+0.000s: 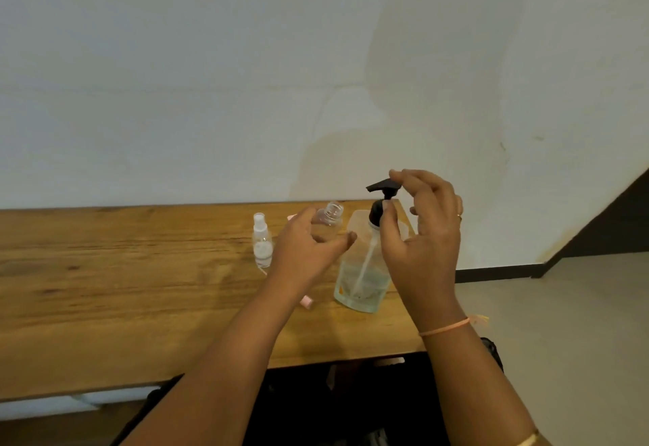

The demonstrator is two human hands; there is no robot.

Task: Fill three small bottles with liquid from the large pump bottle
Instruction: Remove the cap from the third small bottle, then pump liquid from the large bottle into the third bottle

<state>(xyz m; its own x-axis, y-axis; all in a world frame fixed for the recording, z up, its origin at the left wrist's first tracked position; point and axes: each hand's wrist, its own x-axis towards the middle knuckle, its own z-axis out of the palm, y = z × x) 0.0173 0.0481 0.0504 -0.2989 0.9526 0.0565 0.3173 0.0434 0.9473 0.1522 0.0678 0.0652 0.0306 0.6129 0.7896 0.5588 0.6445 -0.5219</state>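
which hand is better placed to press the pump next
Right. The right hand has its index finger on top of the pump and its thumb at the collar. The left hand holds the open bottle near the nozzle, so it is likely busy.

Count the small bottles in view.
2. A capped spray bottle stands on the table, left of the left hand; an uncapped bottle is held in that hand, beside the pump bottle. A third may be hidden behind the forearm.

Black pump head [382, 187] on the clear large bottle [361, 270] (table [105, 270] brown, wood-grained).
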